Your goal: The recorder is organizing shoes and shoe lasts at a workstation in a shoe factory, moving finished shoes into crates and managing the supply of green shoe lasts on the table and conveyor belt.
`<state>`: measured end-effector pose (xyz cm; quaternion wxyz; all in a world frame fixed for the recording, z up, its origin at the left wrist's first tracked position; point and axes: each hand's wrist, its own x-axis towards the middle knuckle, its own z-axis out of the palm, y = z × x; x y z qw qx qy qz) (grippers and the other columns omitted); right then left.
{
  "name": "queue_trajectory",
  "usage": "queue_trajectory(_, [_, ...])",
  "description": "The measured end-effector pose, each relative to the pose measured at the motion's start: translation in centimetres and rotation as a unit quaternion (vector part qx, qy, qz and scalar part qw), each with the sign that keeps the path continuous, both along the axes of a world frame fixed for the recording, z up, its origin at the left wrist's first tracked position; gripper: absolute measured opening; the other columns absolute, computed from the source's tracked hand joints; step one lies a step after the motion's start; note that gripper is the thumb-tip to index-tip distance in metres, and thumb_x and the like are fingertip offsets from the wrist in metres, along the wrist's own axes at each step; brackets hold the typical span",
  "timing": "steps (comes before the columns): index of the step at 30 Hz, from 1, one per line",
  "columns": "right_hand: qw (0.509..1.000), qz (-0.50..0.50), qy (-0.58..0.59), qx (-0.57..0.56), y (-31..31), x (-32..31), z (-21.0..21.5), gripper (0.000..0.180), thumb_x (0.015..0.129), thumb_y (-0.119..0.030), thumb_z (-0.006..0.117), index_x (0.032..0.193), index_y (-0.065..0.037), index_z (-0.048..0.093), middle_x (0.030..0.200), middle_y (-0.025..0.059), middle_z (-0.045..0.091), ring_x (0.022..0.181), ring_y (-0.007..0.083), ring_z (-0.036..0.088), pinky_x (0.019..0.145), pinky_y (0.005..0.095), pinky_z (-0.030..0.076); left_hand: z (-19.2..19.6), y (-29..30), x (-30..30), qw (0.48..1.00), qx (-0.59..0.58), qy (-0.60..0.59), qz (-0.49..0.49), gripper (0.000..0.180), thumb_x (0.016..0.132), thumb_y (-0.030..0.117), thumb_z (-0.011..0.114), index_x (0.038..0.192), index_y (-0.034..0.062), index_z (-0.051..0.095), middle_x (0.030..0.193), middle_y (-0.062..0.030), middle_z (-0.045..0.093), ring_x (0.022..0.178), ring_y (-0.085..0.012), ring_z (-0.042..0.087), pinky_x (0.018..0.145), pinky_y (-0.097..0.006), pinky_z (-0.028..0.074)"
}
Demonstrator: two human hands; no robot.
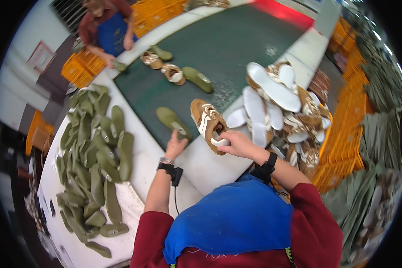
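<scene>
My left hand has its fingers on the near end of an olive-green shoe last, at the near edge of the green conveyor belt. My right hand grips the heel collar of a brown suede sneaker with cream stripes and laces, its toe pointing away from me. The fingers inside the collar are partly hidden. Just right of this sneaker lies a pile of similar brown sneakers with white soles, some upside down.
Many green shoe lasts are heaped on the white table at left. Farther along the dark green belt lie two sneakers and more lasts. A co-worker in a blue apron stands at far left. Orange crates line the right.
</scene>
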<state>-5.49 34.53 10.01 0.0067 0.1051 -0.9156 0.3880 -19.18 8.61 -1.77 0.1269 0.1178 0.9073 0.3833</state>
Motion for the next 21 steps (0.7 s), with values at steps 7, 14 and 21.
queue_trajectory(7, [0.967, 0.036, 0.232, -0.097, -9.6, -15.2, 2.8, 0.044, 0.071, -0.018, 0.067, 0.111, -0.006, 0.053, 0.097, 0.0195, 0.059, 0.091, 0.036, 0.057, 0.081, 0.0409, 0.046, 2.0, -4.0, 8.7, 0.997, 0.023, -0.072, 0.006, 0.047, 0.079, 0.024, 0.06, 0.119, 0.0023, 0.05, 0.092, -0.0169, 0.064, 0.083, -0.026, 0.063, 0.075, -0.034, 0.05])
queue_trajectory(14, [0.98, 0.187, 0.024, -0.062, -9.7, -12.9, 3.6, 0.037, 0.075, -0.019, 0.063, 0.109, -0.006, 0.057, 0.098, 0.0166, 0.061, 0.09, 0.0331, 0.059, 0.077, 0.0386, 0.048, 1.8, -6.6, 12.9, 0.996, 0.034, -0.078, 0.019, 0.042, 0.08, 0.022, 0.057, 0.117, 0.0025, 0.052, 0.092, -0.0165, 0.064, 0.084, -0.0273, 0.063, 0.078, -0.034, 0.049])
queue_trajectory(21, [0.947, -0.202, 0.233, 0.094, 3.2, -0.6, 4.7, 0.023, 0.073, -0.014, 0.064, 0.095, -0.009, 0.061, 0.089, 0.0082, 0.06, 0.082, 0.0304, 0.056, 0.073, 0.0378, 0.046, 3.8, -2.5, 12.2, 0.996, 0.003, -0.054, -0.066, 0.04, 0.081, 0.022, 0.058, 0.116, 0.0039, 0.052, 0.092, -0.0168, 0.064, 0.084, -0.0289, 0.063, 0.077, -0.036, 0.049])
